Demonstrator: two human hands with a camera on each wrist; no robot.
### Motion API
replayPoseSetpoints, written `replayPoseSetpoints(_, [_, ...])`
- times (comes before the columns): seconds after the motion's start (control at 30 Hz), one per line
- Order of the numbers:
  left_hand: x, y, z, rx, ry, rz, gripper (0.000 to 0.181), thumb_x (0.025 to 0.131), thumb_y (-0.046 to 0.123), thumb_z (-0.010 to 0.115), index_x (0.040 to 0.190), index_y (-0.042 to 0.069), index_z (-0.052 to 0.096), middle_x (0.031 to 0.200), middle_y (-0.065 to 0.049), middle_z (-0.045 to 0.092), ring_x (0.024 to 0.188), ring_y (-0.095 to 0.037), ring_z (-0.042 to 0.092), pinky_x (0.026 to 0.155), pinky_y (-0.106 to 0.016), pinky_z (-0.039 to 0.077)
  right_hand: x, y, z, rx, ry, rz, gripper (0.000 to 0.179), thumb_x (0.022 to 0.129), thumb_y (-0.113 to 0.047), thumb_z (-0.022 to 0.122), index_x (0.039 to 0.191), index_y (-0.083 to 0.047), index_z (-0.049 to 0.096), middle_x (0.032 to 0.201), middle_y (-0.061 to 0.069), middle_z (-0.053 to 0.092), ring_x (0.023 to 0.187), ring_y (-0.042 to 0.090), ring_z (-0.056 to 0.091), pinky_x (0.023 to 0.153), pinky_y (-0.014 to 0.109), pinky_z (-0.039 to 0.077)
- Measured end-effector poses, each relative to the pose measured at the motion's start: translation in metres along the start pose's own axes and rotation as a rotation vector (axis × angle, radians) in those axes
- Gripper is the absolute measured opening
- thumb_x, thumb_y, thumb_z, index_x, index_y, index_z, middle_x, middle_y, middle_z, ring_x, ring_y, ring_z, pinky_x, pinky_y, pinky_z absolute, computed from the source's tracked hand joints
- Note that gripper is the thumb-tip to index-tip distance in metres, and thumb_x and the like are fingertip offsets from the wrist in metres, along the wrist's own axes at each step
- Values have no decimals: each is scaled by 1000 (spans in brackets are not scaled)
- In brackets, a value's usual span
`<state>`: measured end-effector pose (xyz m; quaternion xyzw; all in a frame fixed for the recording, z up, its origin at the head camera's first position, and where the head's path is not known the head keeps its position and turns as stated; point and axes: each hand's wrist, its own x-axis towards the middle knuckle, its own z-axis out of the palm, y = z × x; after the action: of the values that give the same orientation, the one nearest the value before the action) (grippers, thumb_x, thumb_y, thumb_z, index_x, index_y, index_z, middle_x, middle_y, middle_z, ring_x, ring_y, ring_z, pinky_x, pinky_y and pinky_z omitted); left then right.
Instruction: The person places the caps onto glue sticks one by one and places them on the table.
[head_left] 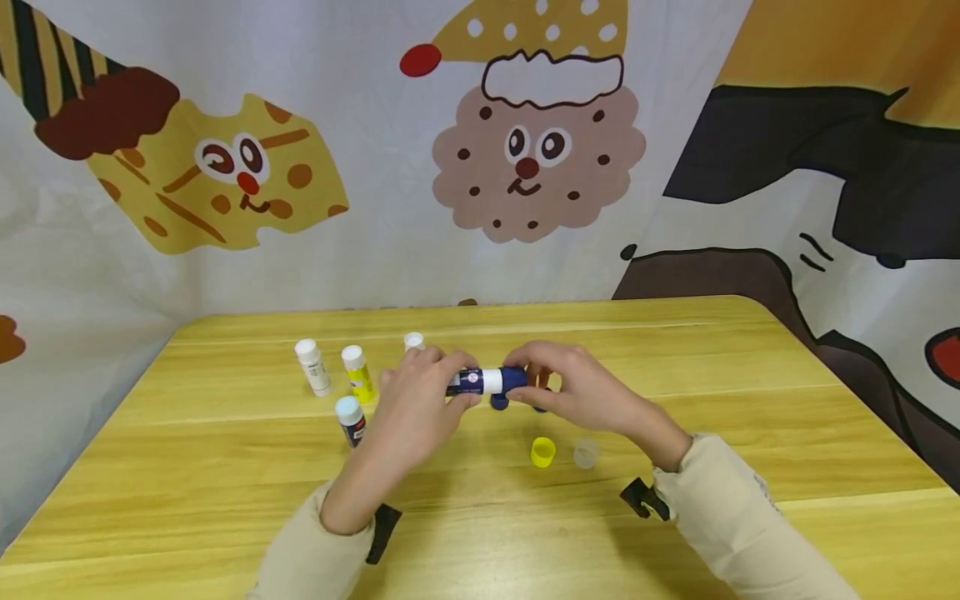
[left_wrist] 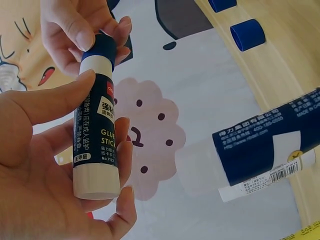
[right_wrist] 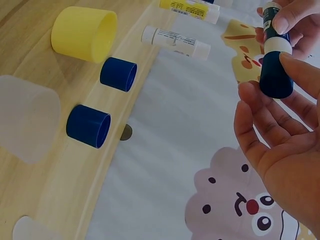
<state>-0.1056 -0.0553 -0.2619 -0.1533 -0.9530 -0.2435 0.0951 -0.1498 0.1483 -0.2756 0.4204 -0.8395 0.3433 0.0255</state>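
Observation:
Above the middle of the table, my left hand (head_left: pixel 420 404) grips a navy glue stick (left_wrist: pixel 95 130) round its body, thumb along one side. The stick lies roughly level in the head view. At its other end, my right hand (head_left: pixel 577 387) pinches the blue cap (right_wrist: pixel 276 75) between thumb and fingers. A white collar (head_left: pixel 492 381) shows between the cap and the navy body. Part of the body is hidden behind my left fingers in the head view.
Left of my hands stand a white glue stick (head_left: pixel 313 368), a yellow one (head_left: pixel 357 375) and a navy one (head_left: pixel 350 417); another white top (head_left: pixel 413 340) shows behind my left hand. A yellow cap (head_left: pixel 542 452), a clear cap (head_left: pixel 586 453) and two blue caps (right_wrist: pixel 89 126) lie nearby.

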Motion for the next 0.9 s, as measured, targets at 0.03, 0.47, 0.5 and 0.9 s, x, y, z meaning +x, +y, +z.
replayPoseSetpoints(0.03, [0, 0, 0, 0, -3, 2, 27, 77, 21, 74, 101, 14, 66, 94, -7, 61, 86, -24, 51, 67, -39, 36, 0, 0, 0, 4, -2, 1, 24, 82, -9, 68, 105, -6, 60, 92, -2, 61, 70, 8, 53, 57, 23, 47])
replayPoseSetpoints(0.47, [0, 3, 1, -3, -34, 21, 27, 78, 21, 73, 103, 13, 65, 96, -8, 62, 84, -23, 52, 65, -38, 35, -2, -3, 2, 2, 0, 13, 26, 82, -9, 68, 106, -6, 61, 93, -2, 62, 72, 8, 53, 59, 24, 47])
replayPoseSetpoints(0.5, [0, 3, 1, -5, -32, 22, 27, 78, 21, 73, 103, 13, 65, 96, -8, 62, 84, -23, 52, 65, -38, 35, -2, -3, 2, 3, 0, 14, 26, 82, -9, 68, 106, -6, 61, 93, -2, 62, 72, 8, 54, 59, 24, 47])
replayPoseSetpoints(0.9, [1, 3, -1, -25, -43, 29, 28, 80, 18, 71, 107, 12, 64, 98, -8, 62, 86, -23, 52, 68, -39, 35, -4, -4, 1, 29, 35, -15, 32, 80, 0, 69, 109, -2, 55, 91, 3, 61, 70, 10, 54, 51, 23, 44])
